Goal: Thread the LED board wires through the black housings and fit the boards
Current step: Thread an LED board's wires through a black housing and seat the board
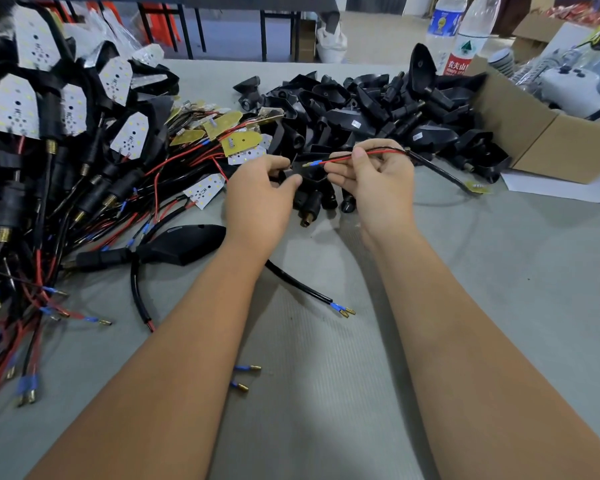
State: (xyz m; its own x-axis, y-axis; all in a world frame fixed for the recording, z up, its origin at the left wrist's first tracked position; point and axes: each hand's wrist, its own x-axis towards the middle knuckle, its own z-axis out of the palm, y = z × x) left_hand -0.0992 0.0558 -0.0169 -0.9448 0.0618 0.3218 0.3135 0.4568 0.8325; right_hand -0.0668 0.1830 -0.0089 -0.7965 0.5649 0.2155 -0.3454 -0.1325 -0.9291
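Centrally in the frame, the person's left hand (257, 199) has its fingers curled round a black housing (314, 188), thumb pressed against its near side, so that the brass threaded stem of the housing points down toward the grey table (499, 271). Just to the right, the right hand (378, 181) pinches a pair of red and black wires (371, 154) between thumb and forefinger, the other fingers loosely curled beneath. The wires' brass-tipped ends (309, 164) point left, close to the top of the held housing; whether they have entered it cannot be told. To the right the wires run into a black sleeve (440, 171) that slopes down to a small yellow LED board (478, 188) lying on the table at right of centre.

Behind the hands, in the upper middle, lies a pile of empty black housings (378, 109). Left of that is a small heap of loose boards (229, 133) with wires. The upper left and left edge hold a large stack of finished assemblies (49, 133), white boards showing and red and black leads trailing. One finished unit (184, 244) lies alone by the left forearm. A cardboard box (541, 133) sits at upper right, with two plastic bottles (465, 32) behind it.
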